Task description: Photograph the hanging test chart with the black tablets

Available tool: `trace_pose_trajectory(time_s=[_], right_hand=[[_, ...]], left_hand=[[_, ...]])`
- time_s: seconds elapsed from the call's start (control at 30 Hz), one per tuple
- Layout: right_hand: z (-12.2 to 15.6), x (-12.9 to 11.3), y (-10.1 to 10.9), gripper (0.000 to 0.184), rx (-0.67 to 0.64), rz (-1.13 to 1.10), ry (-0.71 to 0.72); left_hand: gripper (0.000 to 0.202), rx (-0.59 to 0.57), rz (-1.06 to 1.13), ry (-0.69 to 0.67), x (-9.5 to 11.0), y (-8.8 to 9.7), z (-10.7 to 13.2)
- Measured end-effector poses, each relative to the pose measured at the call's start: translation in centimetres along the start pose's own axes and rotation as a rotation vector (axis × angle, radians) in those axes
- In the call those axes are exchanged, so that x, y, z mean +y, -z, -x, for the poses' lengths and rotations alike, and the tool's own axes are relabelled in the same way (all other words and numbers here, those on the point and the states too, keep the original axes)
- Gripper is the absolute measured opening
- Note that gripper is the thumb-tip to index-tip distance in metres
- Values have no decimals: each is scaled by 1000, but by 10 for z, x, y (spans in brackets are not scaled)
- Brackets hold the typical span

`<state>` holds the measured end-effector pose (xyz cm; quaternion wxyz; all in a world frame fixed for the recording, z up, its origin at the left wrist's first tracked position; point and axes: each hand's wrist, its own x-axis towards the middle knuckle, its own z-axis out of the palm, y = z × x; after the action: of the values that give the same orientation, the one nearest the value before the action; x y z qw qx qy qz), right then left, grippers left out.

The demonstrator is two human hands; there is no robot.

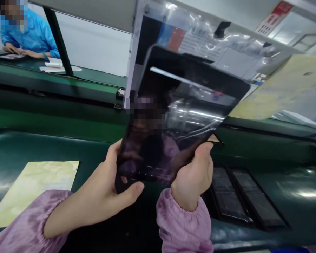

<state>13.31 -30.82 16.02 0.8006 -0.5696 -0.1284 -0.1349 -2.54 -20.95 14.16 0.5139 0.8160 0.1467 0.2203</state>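
Observation:
A black tablet (189, 123) is held up and tilted in front of me, its glossy screen reflecting lights and a pink sleeve. My left hand (113, 186) grips its lower left corner, with the thumb at the bottom edge and the other fingers behind, mostly hidden. Along the lower right edge, my right hand (193, 174) is closed on the tablet, its thumb lying by the side. Both wrists are in pink elastic cuffs. Small marks glow near the lower end of the screen.
A yellow-green sheet (39, 186) lies on the green bench at left. Two dark tablets (243, 196) rest side by side at right. Behind stands a board with plastic-covered papers (197, 45) and a yellow sheet (281, 84). Across the partition sits a person in blue (39, 31).

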Motion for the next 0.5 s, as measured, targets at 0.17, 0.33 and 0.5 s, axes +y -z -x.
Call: trace_pose_trajectory(time_s=[0.17, 0.33, 0.5], right_hand=[[2, 3, 5, 41, -347, 4, 72], [5, 10, 6, 47, -374, -91, 55], [9, 19, 10, 41, -368, -160, 30]], left_hand=[[60, 95, -38, 6, 5, -1, -3], [51, 98, -83, -79, 4, 1, -3], [50, 108, -109, -55, 2, 0, -2]])
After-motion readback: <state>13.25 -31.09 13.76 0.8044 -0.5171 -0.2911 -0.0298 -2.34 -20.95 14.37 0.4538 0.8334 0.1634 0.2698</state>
